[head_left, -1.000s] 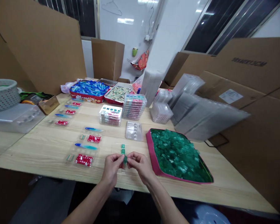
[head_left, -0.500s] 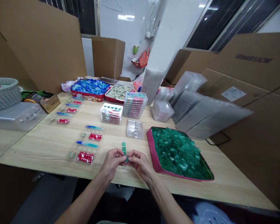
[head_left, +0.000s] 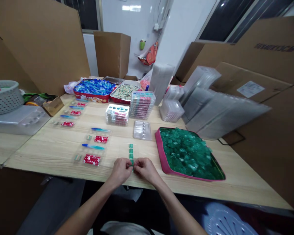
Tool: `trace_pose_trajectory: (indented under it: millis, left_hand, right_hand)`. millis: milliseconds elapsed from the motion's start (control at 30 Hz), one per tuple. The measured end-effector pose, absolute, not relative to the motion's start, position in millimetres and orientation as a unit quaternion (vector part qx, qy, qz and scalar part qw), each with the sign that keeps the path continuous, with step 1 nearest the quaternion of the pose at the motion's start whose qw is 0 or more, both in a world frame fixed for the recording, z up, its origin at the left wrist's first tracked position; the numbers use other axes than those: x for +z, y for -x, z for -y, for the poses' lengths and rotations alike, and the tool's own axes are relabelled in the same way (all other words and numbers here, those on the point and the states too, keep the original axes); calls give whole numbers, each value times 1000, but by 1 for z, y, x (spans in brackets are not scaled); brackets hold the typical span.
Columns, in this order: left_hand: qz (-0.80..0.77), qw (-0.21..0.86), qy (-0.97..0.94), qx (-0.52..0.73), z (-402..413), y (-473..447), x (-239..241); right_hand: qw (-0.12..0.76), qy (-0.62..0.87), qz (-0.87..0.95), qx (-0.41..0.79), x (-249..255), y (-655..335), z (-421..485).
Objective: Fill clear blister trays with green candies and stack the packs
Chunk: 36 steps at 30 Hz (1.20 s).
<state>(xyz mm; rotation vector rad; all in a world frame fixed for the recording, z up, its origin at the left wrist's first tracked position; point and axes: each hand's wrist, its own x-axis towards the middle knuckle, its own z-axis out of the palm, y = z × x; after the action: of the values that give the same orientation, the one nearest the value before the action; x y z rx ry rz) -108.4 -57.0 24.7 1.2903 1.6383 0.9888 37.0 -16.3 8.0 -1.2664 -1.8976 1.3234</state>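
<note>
A clear plastic blister tray [head_left: 123, 152] lies flat at the table's front, with a column of small green square packets [head_left: 131, 151] in its compartments. At the near end of that column, my left hand [head_left: 121, 170] and my right hand [head_left: 146, 169] meet, fingers closed in a pinch. Between their fingertips shows another small green packet [head_left: 132, 161], partly hidden by the fingers. To the right of my right hand, a pink-rimmed tin [head_left: 163, 160] holds a heap of loose green packets [head_left: 186, 153].
Filled trays with blue pens [head_left: 93, 147] and red patterned packets [head_left: 91, 160] lie left. Behind stand stacked clear trays [head_left: 142, 106], an empty tray [head_left: 142, 130], a tin of blue pens [head_left: 94, 88] and a tin of small pale pieces [head_left: 124, 93]. Cardboard [head_left: 271, 81] borders the right.
Both hands have lowered slightly toward the tray with the green packet, and more of the green column shows. The whole view has shifted a little.
</note>
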Motion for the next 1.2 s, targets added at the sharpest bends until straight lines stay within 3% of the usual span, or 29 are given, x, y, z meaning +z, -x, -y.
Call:
trace_pose_trajectory:
  millis: [367,600,733,933,1200]
  left_hand:
    - [-559,152,-794,181,78,113,23]
    - [-509,99,-851,76,93,131,27]
    - [-481,75,-872,54,104,146,27]
    - [-459,64,-874,147,119,163,25]
    - [-534,203,-672,471,101,201,52]
  right_hand:
    - [277,433,803,302,23,-40,-38]
    - [248,381,843,287,9,-44,-44]
    - [239,382,825,340,-5,-66,-32]
    - [237,376,798,407,-10,-79,-15]
    - [320,361,725,492,20,-34,-31]
